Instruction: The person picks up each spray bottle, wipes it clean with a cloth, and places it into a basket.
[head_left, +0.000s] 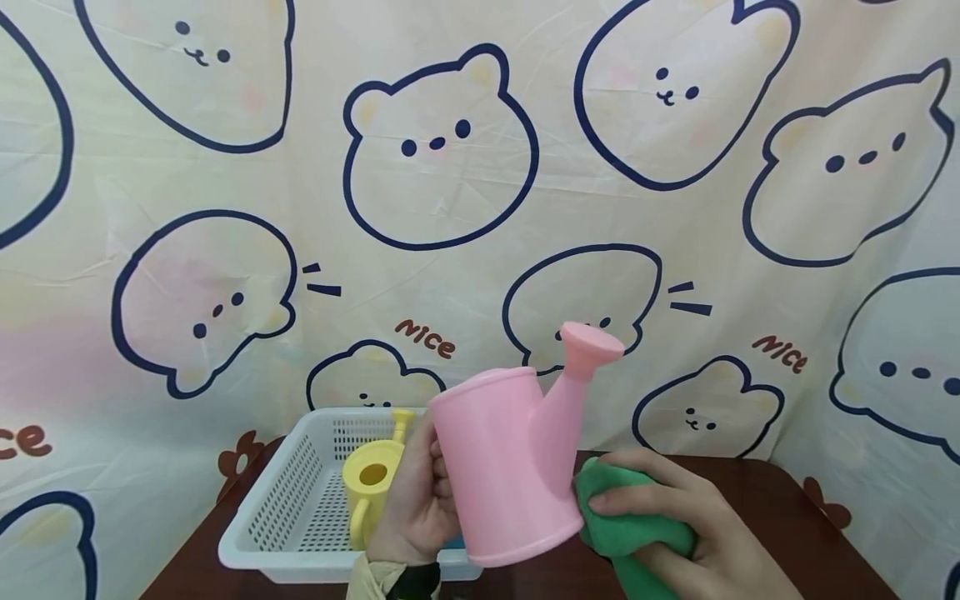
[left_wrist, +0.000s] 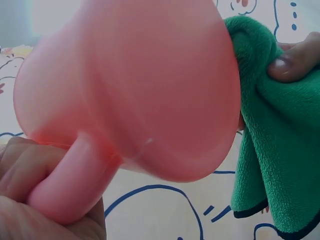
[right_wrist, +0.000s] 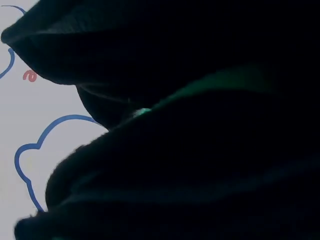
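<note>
A pink watering can (head_left: 498,467) is held up in the middle of the head view, its spout and sprinkler head pointing up to the right. My left hand (head_left: 420,500) grips its handle (left_wrist: 75,180), with the fingers curled round it in the left wrist view. In my right hand (head_left: 697,517) is a bunched green cloth (head_left: 618,508), held against the can's lower right side below the spout. The cloth's dark-edged corners hang down in the left wrist view. Dark folds of cloth (right_wrist: 150,160) fill most of the right wrist view.
Behind my left hand a white perforated basket (head_left: 262,533) stands on the dark brown table (head_left: 738,487). A yellow watering can (head_left: 367,479) sits inside it. A cartoon-printed curtain (head_left: 465,308) hangs behind the table and along its sides.
</note>
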